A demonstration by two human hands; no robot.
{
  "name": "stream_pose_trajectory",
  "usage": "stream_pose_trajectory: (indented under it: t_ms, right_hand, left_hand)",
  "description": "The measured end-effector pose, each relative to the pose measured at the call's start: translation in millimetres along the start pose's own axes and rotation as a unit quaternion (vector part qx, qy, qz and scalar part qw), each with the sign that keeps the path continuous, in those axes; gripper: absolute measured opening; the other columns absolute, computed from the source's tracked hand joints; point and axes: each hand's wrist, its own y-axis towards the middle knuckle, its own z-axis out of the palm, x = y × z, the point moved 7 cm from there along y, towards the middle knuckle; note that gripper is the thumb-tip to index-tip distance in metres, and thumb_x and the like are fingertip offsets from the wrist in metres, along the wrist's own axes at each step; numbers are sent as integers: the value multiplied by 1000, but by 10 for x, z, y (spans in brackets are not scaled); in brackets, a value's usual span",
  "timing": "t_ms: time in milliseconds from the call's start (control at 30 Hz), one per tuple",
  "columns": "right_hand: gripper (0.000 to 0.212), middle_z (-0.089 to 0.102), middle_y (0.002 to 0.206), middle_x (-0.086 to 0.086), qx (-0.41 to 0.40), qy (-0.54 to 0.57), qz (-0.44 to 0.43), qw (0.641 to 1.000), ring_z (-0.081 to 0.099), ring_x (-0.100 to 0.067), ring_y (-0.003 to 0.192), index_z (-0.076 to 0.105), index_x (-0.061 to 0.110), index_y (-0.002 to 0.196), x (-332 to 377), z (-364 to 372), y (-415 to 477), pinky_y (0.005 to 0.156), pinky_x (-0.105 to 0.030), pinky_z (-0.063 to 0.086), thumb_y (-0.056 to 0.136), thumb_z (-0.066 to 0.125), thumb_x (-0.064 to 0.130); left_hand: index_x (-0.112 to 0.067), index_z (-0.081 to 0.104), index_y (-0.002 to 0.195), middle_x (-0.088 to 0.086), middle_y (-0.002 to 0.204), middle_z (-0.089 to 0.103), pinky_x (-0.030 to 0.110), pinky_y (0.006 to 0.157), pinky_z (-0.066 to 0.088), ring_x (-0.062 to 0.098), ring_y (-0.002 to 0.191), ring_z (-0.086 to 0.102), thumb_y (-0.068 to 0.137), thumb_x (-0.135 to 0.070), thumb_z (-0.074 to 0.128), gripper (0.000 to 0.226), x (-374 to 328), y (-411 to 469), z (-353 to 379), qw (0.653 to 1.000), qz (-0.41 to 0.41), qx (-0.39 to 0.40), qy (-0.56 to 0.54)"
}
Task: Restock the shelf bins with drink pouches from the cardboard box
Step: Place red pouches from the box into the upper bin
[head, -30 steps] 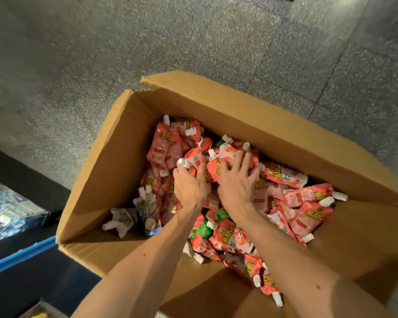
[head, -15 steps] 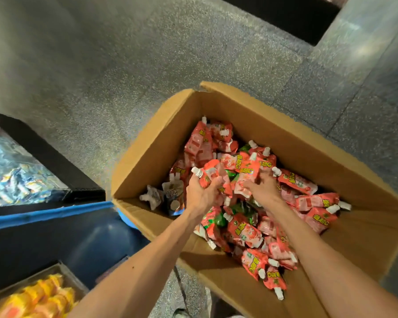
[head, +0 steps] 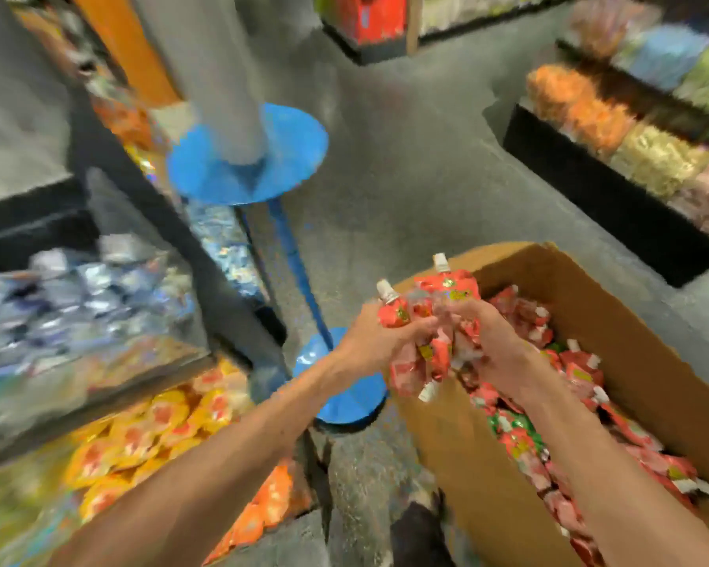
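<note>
Left hand [head: 379, 341] and right hand [head: 494, 341] clutch bunch of red drink pouches [head: 434, 333] above left edge of cardboard box [head: 459, 464].

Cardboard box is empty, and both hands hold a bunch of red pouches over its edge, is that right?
No. The head view shows the cardboard box well filled with loose pouches. The left hand and right hand do hold a bunch of red pouches over its edge.
</note>
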Motion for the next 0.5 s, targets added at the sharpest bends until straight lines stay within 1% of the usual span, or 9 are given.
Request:
stream_pose_trajectory:
  t_ms: [33, 100, 133, 200, 233, 300, 367, 433, 500]
  right_hand:
    - [33, 59, 72, -17, 38, -23, -20, 999, 57, -21, 58, 67, 9, 96, 90, 399, -53, 49, -24, 41, 74, 72, 32]
    - [61, 72, 81, -5, 95, -81, -71, 990, 68, -15, 70, 66, 8, 106, 245, 1207, -190, 55, -21, 51, 62, 83, 47]
    - [74, 73, 80, 1, 123, -108, -100, 981, 69, -10, 71, 65, 8, 104, 295, 1600, -263, 56, -18, 51, 54, 87, 58]
    - [95, 72, 89, -12, 186, -143, -120, 965, 68, -22, 80, 65, -1, 106, 319, 2364, -426, 63, -26, 54, 48, 84, 71]
    - [95, 69, 96, -20, 215, -145, -118, 959, 64, -30, 85, 66, -1, 108, 297, 2698, -490, 68, -33, 53, 49, 84, 71]
    - [80, 63, 94, -24, 257, -143, -117, 949, 57, -36, 83, 70, 7, 102, 262, 3323, -633, 67, -38, 45, 50, 87, 65]
    - [71, 64, 92, -22, 297, -140, -114, 938, 59, -34, 78, 68, 3, 102, 225, 3884, -746, 62, -36, 49, 55, 90, 51]
    - [61, 66, 97, -23, 348, -144, -109, 920, 62, -37, 84, 65, -1, 110, 175, 4414, -887, 71, -41, 53, 65, 83, 35]
    - [49, 72, 88, -13, 376, -133, -105, 911, 70, -27, 77, 69, 7, 101, 140, 4851, -1023, 66, -33, 57, 60, 84, 28]
  left_hand:
    - [-17, 73, 81, -9, 72, 72, 21, 69, 52, 0, 67, 62, 83, -21, 78, 7, -155, -230, -283, 999, 18, -34, 11]
    - [-11, 75, 87, 1, 80, 74, 26, 72, 52, 6, 72, 62, 77, -37, 77, 28, -405, -717, -882, 994, 54, -97, 12]
    - [-17, 76, 90, 0, 84, 75, 27, 74, 52, 7, 75, 64, 76, -40, 77, 27, -524, -985, -1164, 990, 70, -122, 4]
    - [-34, 74, 86, -14, 78, 73, 25, 73, 52, 0, 73, 64, 81, -40, 78, 9, -712, -1535, -1677, 982, 94, -165, 20]
    - [-35, 72, 78, -19, 67, 68, 23, 65, 47, -5, 64, 60, 83, -40, 77, 9, -818, -1825, -1907, 974, 107, -196, 44]
    - [-33, 62, 60, -19, 49, 55, 21, 53, 37, -7, 48, 48, 84, -43, 76, 30, -932, -2381, -2371, 943, 123, -289, 107]
    - [-31, 59, 53, -16, 44, 51, 24, 51, 34, -4, 44, 43, 83, -45, 76, 38, -1030, -2906, -2731, 911, 141, -371, 111]
    - [-36, 61, 52, -16, 44, 52, 24, 50, 35, -2, 43, 44, 84, -50, 72, 36, -1093, -3358, -3022, 881, 158, -433, 111]
    - [-32, 61, 49, -14, 43, 51, 23, 48, 34, -2, 43, 42, 87, -50, 70, 42, -1120, -3709, -3298, 857, 171, -477, 91]
